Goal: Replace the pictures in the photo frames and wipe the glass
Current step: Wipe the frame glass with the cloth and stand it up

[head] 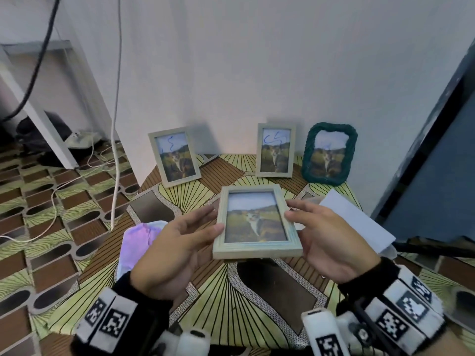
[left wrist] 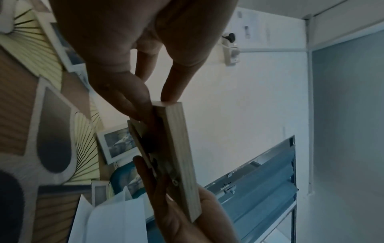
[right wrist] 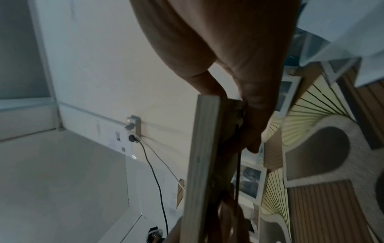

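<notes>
evidently pale wooden frame (head: 257, 222) (cat photo) looks clean.

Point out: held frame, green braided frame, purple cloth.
held frame (head: 257, 249), head view, bottom rail of its wood border.
green braided frame (head: 309, 150), head view, left side of the braid.
purple cloth (head: 138, 236), head view, its visible upper part.

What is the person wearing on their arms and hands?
The hands are bare: the left hand and the right hand have no gloves. Each wrist has a black cuff, then a white band with square black-and-white code markings; the right band has several. Below them sit white padded parts with more markings and a black strap.
</notes>
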### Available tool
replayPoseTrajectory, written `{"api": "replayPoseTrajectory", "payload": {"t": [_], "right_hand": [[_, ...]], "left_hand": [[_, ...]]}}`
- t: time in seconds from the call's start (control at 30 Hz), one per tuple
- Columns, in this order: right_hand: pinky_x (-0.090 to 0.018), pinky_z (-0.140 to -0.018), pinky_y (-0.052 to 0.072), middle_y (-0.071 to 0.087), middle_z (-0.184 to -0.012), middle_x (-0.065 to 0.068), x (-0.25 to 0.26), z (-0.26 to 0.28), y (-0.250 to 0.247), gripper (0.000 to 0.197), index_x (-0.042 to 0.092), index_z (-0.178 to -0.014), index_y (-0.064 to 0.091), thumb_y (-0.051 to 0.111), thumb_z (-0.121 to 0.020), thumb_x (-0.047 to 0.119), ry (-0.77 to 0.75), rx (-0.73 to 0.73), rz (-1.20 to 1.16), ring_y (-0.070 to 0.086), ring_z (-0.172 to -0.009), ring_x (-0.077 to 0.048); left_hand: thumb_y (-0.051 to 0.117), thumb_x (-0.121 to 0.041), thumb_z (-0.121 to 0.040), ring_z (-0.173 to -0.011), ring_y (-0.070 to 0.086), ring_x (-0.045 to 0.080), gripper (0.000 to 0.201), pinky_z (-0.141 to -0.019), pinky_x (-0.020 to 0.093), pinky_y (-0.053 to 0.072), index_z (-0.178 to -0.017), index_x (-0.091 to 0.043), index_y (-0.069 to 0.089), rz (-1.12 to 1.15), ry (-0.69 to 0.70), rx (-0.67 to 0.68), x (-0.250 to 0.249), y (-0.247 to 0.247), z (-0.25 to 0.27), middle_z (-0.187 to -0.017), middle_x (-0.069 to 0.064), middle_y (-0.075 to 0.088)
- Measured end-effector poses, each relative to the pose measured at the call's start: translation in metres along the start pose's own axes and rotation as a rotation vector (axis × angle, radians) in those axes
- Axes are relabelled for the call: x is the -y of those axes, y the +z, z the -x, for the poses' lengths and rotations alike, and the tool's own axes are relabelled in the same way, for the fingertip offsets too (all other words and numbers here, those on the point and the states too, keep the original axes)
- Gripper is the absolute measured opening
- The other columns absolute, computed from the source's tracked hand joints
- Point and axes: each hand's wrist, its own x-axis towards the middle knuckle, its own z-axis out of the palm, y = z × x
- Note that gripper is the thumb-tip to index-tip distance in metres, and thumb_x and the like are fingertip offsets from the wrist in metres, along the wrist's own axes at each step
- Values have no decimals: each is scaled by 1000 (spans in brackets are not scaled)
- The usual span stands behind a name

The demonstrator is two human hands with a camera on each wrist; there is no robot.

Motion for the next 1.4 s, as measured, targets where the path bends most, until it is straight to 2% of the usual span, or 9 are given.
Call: {"api": "replayPoseTrajectory", "payload": {"t": [0.13,0.3,0.43,0.5,0.6,0.8,0.97,1.17,1.4], "right_hand": [[-36,-45,55,60,-115,-24,-4,-6,-1,32,3,-130,48,48,-98,5,120,-31,-22,66,-79,-36],[-39,-55,58,53,-126,-28,-6,-11,-2,38,-3,-133,49,49,-98,13,168,-35,-60,59,-96,-38],[-33,-43,52,54,-115,-21,-6,-12,-3,35,7,-131,49,41,-98,1,107,-45,-46,62,-78,-31],[-35,-48,54,56,-115,-19,-7,-13,-4,37,10,-130,49,39,-97,-2,96,-52,-32,63,-86,-32],[-41,-61,54,58,-123,-21,-9,-12,-3,36,12,-129,51,39,-97,-1,96,-46,-15,63,-100,-36],[-37,-52,56,62,-125,-23,-14,-14,-2,38,11,-129,51,41,-95,-3,79,-19,-49,67,-94,-36],[-53,-73,60,70,-112,-21,-8,-18,3,36,4,-130,54,46,-96,-2,-8,92,-71,69,-95,-37],[-42,-65,60,70,-116,-19,-4,-24,10,34,7,-131,54,46,-98,-1,-46,140,-91,72,-92,-30],[-40,-68,61,69,-118,-20,-14,-25,7,34,6,-129,57,44,-98,-4,-89,136,-110,71,-99,-32]], "left_hand": [[65,4,-72,-89,71,27,60,-56,26,59,-131,3,52,74,-137,-26,0,2,-3,-127,21,62],[65,7,-70,-71,74,25,63,-49,26,57,-131,5,48,140,-154,-17,-3,7,-2,-106,21,70],[65,8,-74,-98,71,32,63,-61,36,62,-133,0,47,90,-140,-8,-1,2,-5,-129,21,62],[64,9,-74,-109,66,35,63,-65,39,62,-134,0,48,87,-149,12,3,0,-5,-131,20,61],[62,13,-75,-107,67,36,60,-65,38,62,-133,0,50,106,-157,34,11,-3,-5,-128,21,63],[64,11,-71,-108,67,31,59,-71,39,62,-128,-3,56,21,-126,60,14,-9,-3,-122,15,67],[65,17,-74,-104,70,22,61,-70,36,61,-127,-14,62,-186,28,29,4,-11,-8,-124,5,66],[70,-2,-76,-106,69,29,52,-71,41,61,-124,-21,63,-261,102,22,-7,-14,-14,-120,10,65],[71,0,-76,-108,68,29,54,-76,49,59,-124,-23,62,-297,97,65,-4,-22,-18,-124,10,64]]}}
